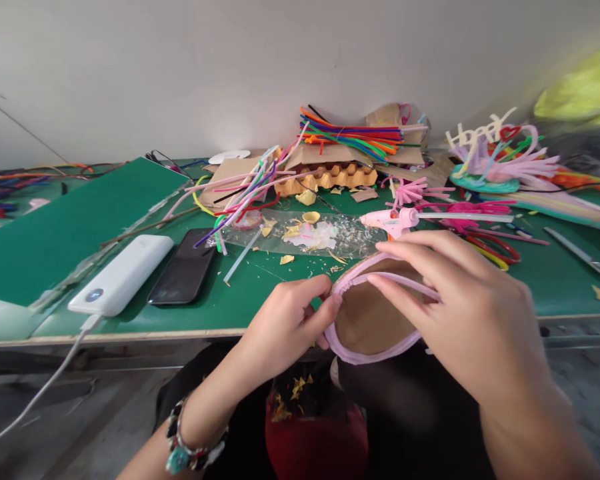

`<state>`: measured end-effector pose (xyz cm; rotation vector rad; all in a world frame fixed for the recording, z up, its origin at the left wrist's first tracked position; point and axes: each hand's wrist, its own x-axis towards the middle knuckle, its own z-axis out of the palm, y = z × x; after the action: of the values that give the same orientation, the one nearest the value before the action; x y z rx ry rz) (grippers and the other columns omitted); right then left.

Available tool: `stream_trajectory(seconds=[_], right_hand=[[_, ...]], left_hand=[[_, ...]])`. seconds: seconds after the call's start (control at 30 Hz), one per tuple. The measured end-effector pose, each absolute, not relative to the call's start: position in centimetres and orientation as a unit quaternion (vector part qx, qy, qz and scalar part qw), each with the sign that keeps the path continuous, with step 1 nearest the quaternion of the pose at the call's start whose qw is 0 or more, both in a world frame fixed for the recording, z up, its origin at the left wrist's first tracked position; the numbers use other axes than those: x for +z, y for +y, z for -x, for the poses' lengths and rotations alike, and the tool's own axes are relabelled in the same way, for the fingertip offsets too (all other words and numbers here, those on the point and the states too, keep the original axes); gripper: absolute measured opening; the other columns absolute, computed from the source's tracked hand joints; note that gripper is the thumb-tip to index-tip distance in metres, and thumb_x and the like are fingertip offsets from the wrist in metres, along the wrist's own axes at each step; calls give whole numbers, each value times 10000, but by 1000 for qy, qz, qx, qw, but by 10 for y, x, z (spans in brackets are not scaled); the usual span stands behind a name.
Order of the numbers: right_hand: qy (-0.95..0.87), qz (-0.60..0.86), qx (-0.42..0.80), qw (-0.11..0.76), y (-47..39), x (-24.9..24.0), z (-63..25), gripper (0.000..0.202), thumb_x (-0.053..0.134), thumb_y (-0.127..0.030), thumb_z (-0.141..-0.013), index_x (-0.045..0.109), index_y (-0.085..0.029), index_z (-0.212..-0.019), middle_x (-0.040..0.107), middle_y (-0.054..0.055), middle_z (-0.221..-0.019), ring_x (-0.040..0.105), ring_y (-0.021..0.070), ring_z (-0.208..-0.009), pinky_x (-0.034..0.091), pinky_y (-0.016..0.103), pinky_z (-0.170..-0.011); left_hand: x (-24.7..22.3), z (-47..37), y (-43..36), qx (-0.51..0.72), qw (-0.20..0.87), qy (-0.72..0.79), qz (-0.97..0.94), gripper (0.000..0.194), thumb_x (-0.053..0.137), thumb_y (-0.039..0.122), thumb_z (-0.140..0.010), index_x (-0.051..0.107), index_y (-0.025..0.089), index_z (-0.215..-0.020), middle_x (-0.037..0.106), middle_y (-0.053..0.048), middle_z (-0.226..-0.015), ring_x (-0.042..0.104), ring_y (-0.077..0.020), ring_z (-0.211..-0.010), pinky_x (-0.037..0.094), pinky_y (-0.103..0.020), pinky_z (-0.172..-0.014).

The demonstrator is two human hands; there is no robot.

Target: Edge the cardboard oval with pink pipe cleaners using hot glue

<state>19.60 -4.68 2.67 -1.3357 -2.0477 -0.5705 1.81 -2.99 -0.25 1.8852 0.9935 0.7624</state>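
Note:
Between my hands, over the table's front edge, is a round cardboard disc [375, 317] rimmed with lilac pipe cleaner [367, 358]. My left hand [300, 310] pinches the rim at its left side, thumb over the front. With thumb and fingers my right hand [445, 287] holds a loose length of the lilac pipe cleaner [395, 277] that crosses the upper part of the disc. Its palm and fingers cover the disc's right side. Just behind the disc lies a pink glue gun [393, 220] with a clear glue stick in its back.
A white power bank [123, 277] with a cable and a black phone [183, 267] lie at left. Pipe cleaners [350, 137], an egg carton [330, 179] and scraps on a plastic sheet [305, 233] fill the back. A knife [580, 253] lies right; a red container [315, 433] stands below.

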Motion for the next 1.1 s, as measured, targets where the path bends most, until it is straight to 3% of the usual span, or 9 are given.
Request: stream_trajectory(seconds=[0.4, 0.73, 0.93, 1.1], right_hand=[[-788, 467, -231, 327, -36, 23, -200, 144, 551, -217, -803, 629, -142, -896, 667, 66, -868, 626, 147, -654, 458, 263, -531], [-784, 458, -247, 338, -32, 19, -198, 87, 551, -189, -802, 605, -163, -865, 664, 47, -855, 624, 135, -708, 470, 241, -584], [-793, 457, -210, 344, -29, 16, -197, 95, 530, -188, -814, 616, -149, -826, 652, 55, -823, 622, 153, -767, 477, 263, -670], [-826, 441, -118, 330, -28, 17, -197, 95, 524, -182, -816, 616, -158, -825, 629, 47, -817, 604, 130, -713, 477, 269, -677]], left_hand=[[-5, -19, -29, 304, 421, 405, -752, 274, 396, 250, -867, 368, 178, -604, 442, 80, -548, 592, -43, -438, 373, -97, -402], [-5, -22, -30, 309, 412, 410, -753, 267, 407, 232, -858, 388, 171, -598, 434, 73, -580, 585, -35, -440, 384, -98, -410], [-4, -19, -27, 269, 421, 413, -761, 270, 410, 235, -851, 397, 173, -589, 456, 69, -538, 579, -57, -458, 395, -136, -454], [0, -13, -25, 218, 470, 392, -760, 364, 375, 368, -865, 404, 171, -560, 421, 60, -468, 485, -67, -422, 337, -170, -431]])
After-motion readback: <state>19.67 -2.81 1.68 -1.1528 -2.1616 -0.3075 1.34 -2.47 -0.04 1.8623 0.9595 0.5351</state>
